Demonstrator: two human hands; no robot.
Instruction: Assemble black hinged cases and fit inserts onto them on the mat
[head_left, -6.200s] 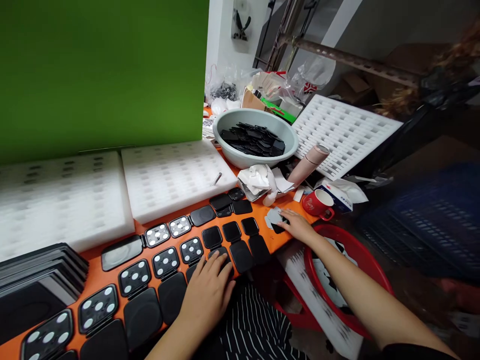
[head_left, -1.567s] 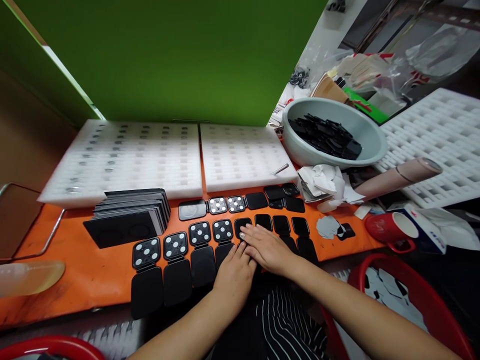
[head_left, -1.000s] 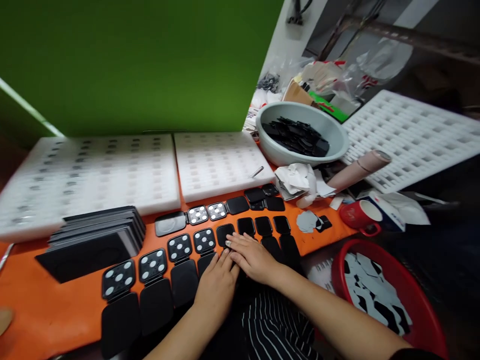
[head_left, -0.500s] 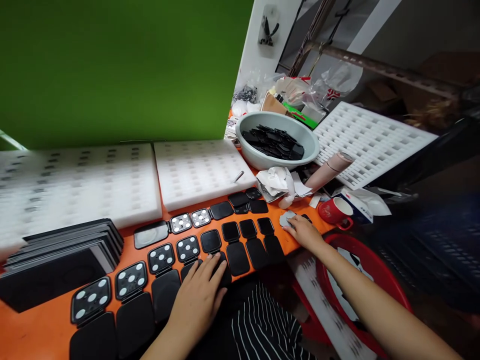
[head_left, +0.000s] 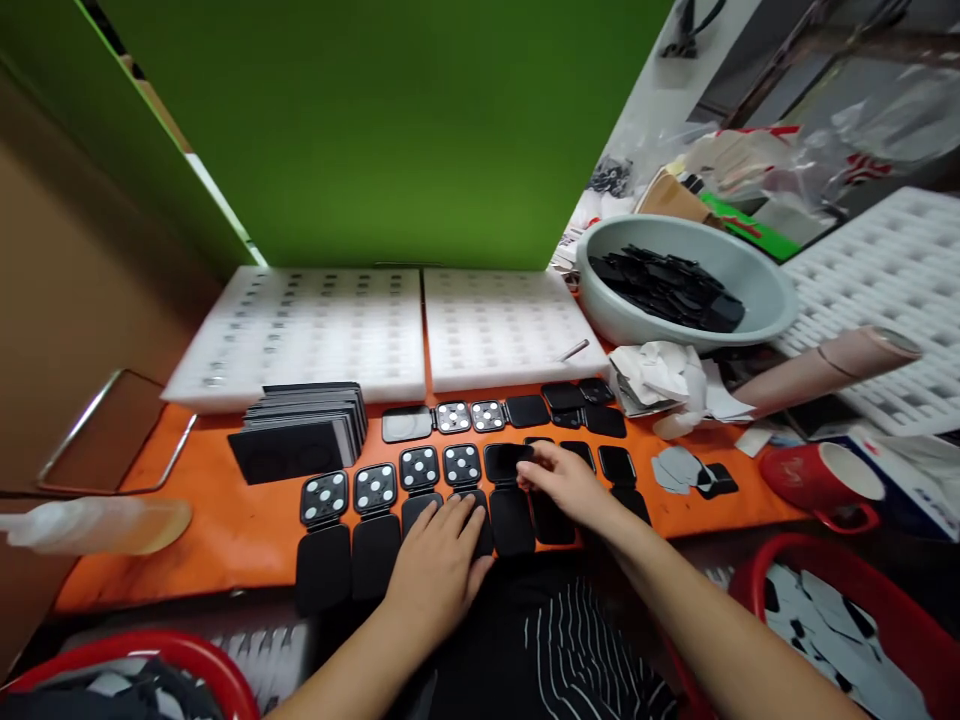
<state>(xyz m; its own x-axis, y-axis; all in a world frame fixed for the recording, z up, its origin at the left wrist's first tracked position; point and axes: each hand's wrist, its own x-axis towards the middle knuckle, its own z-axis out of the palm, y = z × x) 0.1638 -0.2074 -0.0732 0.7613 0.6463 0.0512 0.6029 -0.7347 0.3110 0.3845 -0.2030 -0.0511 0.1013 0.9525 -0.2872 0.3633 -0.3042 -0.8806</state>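
Two rows of small black hinged cases lie opened on the orange table. Several of them, such as this case (head_left: pixel 326 497), show white round dots in their upper half. My left hand (head_left: pixel 439 550) rests flat, fingers spread, over the lower black flap of a dotted case. To its right, my right hand (head_left: pixel 562 485) pinches the right edge of a thin black piece (head_left: pixel 507 461) over the upper half of another case. Whether that piece is loose or seated cannot be seen. Grey-white peeled sheets (head_left: pixel 675 470) lie farther right beside a dark plate (head_left: pixel 721 480).
White foam trays (head_left: pixel 517 335) stand behind the cases, with a stack of dark plates (head_left: pixel 300 445) in front. At the back right is a grey basin (head_left: pixel 772 300) of black pieces. A red mug (head_left: pixel 795 480), a pink bottle (head_left: pixel 832 370) and a glue bottle (head_left: pixel 105 525) flank the work.
My right hand has moved left from the grey-white sheets to a case near my left hand. The left hand stays on the cases. The view has turned left.
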